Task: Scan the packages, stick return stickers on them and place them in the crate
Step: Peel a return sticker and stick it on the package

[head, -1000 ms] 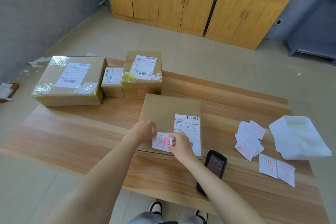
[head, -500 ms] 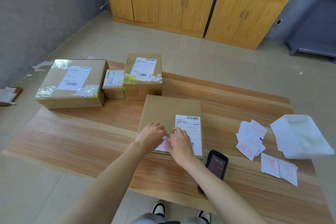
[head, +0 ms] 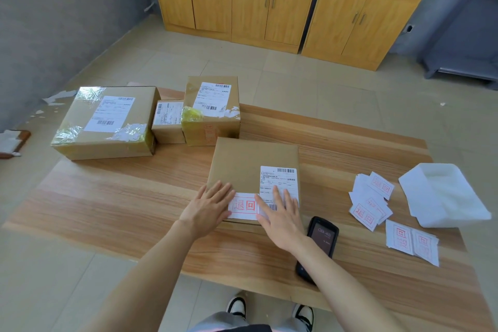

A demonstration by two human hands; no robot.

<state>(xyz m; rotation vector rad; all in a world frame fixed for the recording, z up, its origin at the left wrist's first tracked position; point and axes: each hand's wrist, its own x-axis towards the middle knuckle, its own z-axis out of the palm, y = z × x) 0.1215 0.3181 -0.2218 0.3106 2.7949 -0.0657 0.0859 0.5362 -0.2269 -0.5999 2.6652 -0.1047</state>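
A flat brown package (head: 242, 164) lies on the wooden table (head: 121, 197) in front of me, with a white shipping label (head: 279, 180) on its right half. A white return sticker with red characters (head: 244, 206) sits on its near edge. My left hand (head: 208, 209) lies flat with spread fingers over the sticker's left end. My right hand (head: 281, 217) lies flat over its right end and the label's lower part. A black handheld scanner (head: 320, 242) rests on the table by my right wrist. No crate is in view.
Three more taped packages stand at the far left: a large one (head: 107, 121), a small one (head: 168, 121), a medium one (head: 211, 110). Loose return stickers (head: 370, 202) and a sticker strip (head: 411, 242) lie at right, beside white backing paper (head: 442, 194). Wooden cabinets (head: 269, 3) line the back wall.
Both hands held the sticker by its ends above the package a second ago. They have laid it down, and the fingers have opened flat over it.
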